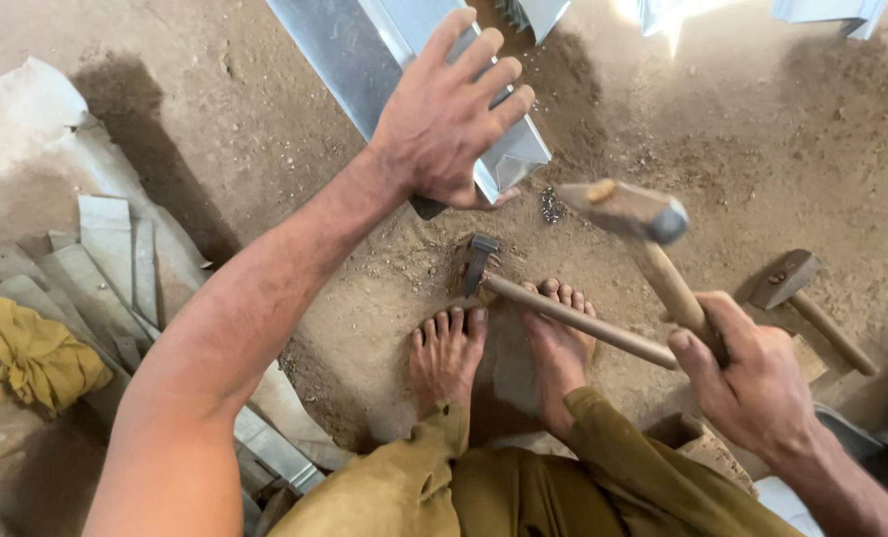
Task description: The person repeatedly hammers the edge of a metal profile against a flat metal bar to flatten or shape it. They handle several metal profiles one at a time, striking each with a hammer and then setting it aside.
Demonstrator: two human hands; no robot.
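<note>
Right hand (757,383) raises hammer (635,214); left hand (451,119) presses metal channel (364,50).

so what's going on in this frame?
A person squats barefoot on a dirt floor. The left hand presses flat on a folded sheet-metal piece, holding it down near its end. The right hand grips a wooden-handled hammer, raised above the ground, blurred. A second hammer lies across the feet, a third beside the right hand. Metal strips and a yellow rag sit further left.
</note>
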